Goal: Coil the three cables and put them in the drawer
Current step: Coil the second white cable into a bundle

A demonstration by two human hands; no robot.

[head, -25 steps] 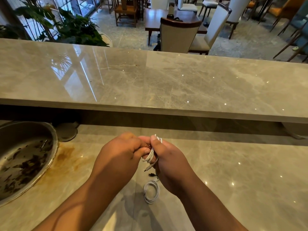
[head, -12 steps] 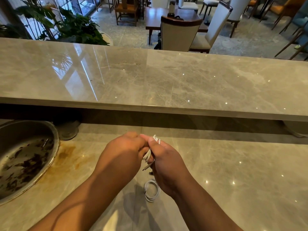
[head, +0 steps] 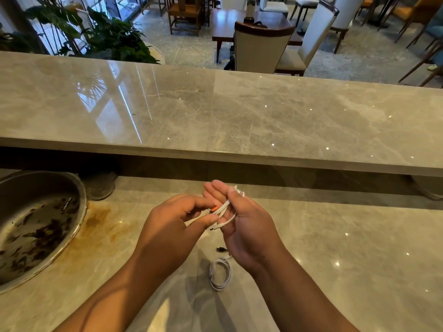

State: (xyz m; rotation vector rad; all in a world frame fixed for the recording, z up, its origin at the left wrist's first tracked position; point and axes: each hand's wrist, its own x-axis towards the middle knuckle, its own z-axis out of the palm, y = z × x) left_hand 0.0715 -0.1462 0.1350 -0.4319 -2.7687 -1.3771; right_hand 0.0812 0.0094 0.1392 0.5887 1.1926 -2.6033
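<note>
daylight comes from window (head: 60,20) at top left, soft, not harsh. upper counter (head: 239,116) shiny: long white streaks of glare near its left end, plant reflection there too, tiny bright dots of lamp light toward right end. dark shadow band under its front edge. lower counter (head: 335,236) dimmer, soft arm shadows at near edge, pale light patch between arms. picture sharp in middle. wide lens bends straight counter edges, stretches corners.
</note>
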